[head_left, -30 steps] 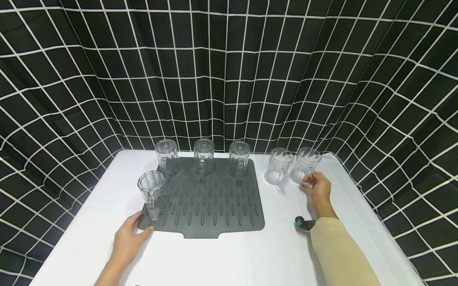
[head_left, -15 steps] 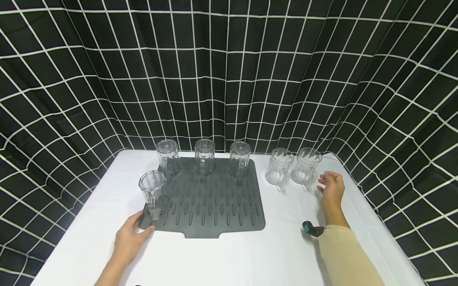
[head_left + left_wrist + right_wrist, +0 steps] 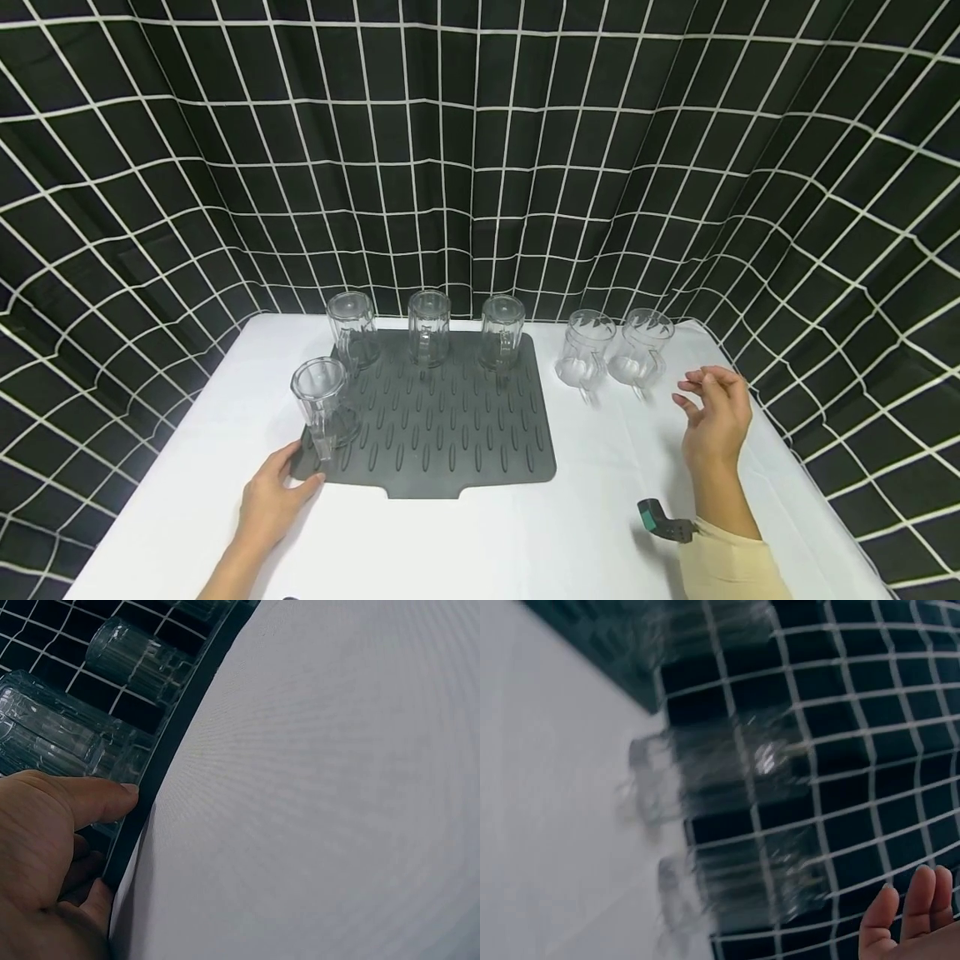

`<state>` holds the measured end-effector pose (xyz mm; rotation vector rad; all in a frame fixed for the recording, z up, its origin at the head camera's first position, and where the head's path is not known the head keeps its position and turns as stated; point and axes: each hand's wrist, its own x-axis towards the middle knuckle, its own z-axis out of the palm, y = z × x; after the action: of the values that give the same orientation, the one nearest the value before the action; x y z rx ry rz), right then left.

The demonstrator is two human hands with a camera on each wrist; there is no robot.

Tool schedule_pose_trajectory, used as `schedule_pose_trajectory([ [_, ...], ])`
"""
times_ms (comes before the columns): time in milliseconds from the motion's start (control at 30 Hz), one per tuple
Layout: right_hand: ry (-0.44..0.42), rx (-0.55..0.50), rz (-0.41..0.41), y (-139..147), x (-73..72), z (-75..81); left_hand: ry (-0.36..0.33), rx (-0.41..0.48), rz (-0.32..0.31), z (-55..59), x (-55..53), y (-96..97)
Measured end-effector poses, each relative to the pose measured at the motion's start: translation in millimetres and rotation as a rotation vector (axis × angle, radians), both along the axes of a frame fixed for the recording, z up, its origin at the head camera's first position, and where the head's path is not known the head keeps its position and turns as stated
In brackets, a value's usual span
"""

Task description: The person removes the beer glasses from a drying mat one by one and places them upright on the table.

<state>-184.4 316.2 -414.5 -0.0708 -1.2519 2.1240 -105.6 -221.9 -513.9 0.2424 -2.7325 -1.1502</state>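
My left hand [image 3: 270,502] holds the front left corner of a dark grey ribbed drying mat [image 3: 457,442], its thumb along the front edge. Just behind that hand stands a clear glass mug [image 3: 318,392] on the mat, also visible beside the fingers in the left wrist view. A row of upturned glass mugs [image 3: 429,325] occupies the mat's back edge. My right hand [image 3: 716,417] hovers over the table with loosely bent fingers and nothing in them. The nearest thing to it is the rightmost clear mug [image 3: 645,350], standing apart from the fingertips.
Another clear mug [image 3: 587,346] stands left of the rightmost one, on the white tabletop [image 3: 525,542] beside the mat. Black curtains with white grid lines [image 3: 472,167] surround the table at the back and sides. A small black device [image 3: 666,521] is at my right wrist.
My right hand has let go of the rightmost mug's handle and drawn back to the right and nearer to me. The left hand and the mugs have stayed in place.
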Motion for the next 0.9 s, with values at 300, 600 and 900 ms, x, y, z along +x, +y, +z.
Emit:
schedule_pose_trajectory([
  [300, 0.254, -0.035, 0.186, -38.4, 21.6, 18.5, -0.011, 0.008, 0.0, 1.5, 1.2, 1.4],
  [600, 0.386, 0.015, 0.362, -78.2, 28.0, 26.5, -0.011, -0.002, 0.003, 0.4, 1.1, 2.3],
  [900, 0.406, 0.112, 0.491, -117.2, 27.4, 20.7, 0.017, -0.005, 0.01, -0.4, -0.1, 3.1],
])
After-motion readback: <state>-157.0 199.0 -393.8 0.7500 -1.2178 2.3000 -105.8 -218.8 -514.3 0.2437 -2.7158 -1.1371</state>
